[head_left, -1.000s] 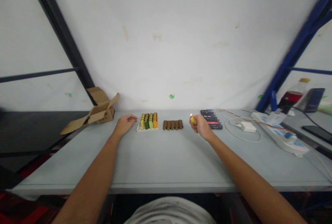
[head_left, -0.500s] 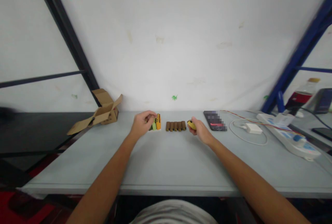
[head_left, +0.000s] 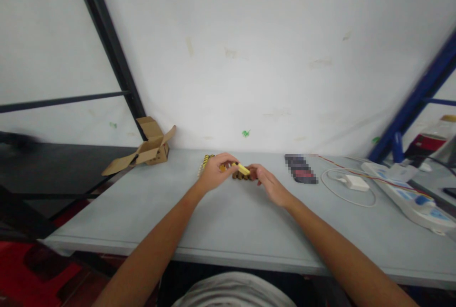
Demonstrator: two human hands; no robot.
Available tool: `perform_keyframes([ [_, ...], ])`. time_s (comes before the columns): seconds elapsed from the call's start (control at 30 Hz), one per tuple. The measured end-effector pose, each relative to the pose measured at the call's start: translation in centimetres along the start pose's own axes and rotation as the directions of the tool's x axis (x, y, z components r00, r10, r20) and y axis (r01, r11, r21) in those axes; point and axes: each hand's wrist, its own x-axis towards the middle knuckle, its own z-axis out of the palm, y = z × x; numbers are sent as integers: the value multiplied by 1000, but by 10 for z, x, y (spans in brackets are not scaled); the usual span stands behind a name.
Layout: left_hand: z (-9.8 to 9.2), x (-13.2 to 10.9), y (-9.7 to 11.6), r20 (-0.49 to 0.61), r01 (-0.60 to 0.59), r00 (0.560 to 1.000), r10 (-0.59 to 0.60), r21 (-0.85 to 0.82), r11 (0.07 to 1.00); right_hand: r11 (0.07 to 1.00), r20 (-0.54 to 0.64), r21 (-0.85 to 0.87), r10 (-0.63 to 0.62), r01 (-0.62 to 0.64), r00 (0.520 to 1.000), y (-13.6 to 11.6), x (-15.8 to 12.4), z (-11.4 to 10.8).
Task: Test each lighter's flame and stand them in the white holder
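Note:
Between my two hands a small yellow block with a dark end [head_left: 243, 169] is held up at a tilt. My left hand [head_left: 216, 172] grips its left end between thumb and fingers. The curled fingers of my right hand [head_left: 269, 183] close at its right end; their exact contact is partly hidden. Just below lies a row of several brown blocks [head_left: 241, 176] on the table, partly covered by the yellow block and my fingers. Yellow-and-black striped pieces [head_left: 207, 159] show behind my left hand, mostly hidden by it.
An opened cardboard box [head_left: 156, 154] stands at the back left of the grey table [head_left: 235, 226]. To the right lie a blurred-out phone [head_left: 301, 168], a white charger [head_left: 356, 183] with its looped cable, and a white power strip [head_left: 402, 198]. A bottle [head_left: 429, 138] stands far right.
My right hand has brought the yellow block leftward over the brown row. My left hand has moved right from the coloured pieces and taken hold of the block's left end. The view has shifted slightly.

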Motion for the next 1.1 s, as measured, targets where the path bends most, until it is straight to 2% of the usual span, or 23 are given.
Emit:
perform_keyframes([
  [0.07,-30,4,-10,-219,101,971,-94,20,995,997,-92,-81,13,-21,996,6,2,-13],
  [0.1,-45,4,-17,-331,149,934,-132,27,989,994,-121,-109,21,-34,992,9,3,-19],
  [0.17,-74,3,-30,-450,254,864,-224,7,967,987,-154,-152,30,-53,988,16,5,-30],
  [0.23,-96,-1,-43,-451,315,845,-288,-16,949,979,-179,-190,32,-67,983,23,7,-37],
  [0.33,-112,-9,-53,-288,382,882,-373,-26,924,963,-191,-251,48,-96,980,30,9,-39],
  [0.47,-109,-14,-53,-70,412,910,-410,15,911,945,-145,-307,72,-114,987,34,9,-36],
  [0.63,-100,-13,-51,73,424,901,-427,56,904,944,-145,-308,78,-119,986,34,9,-36],
  [0.8,-93,-14,-57,121,425,893,-434,97,900,943,-127,-317,67,-105,990,35,9,-36],
  [1.0,-90,-14,-56,91,418,897,-432,138,898,936,-121,-339,59,-97,991,38,9,-35],
  [1.1,-89,-13,-55,106,416,895,-434,156,896,914,-174,-401,-10,-62,985,40,9,-35],
])
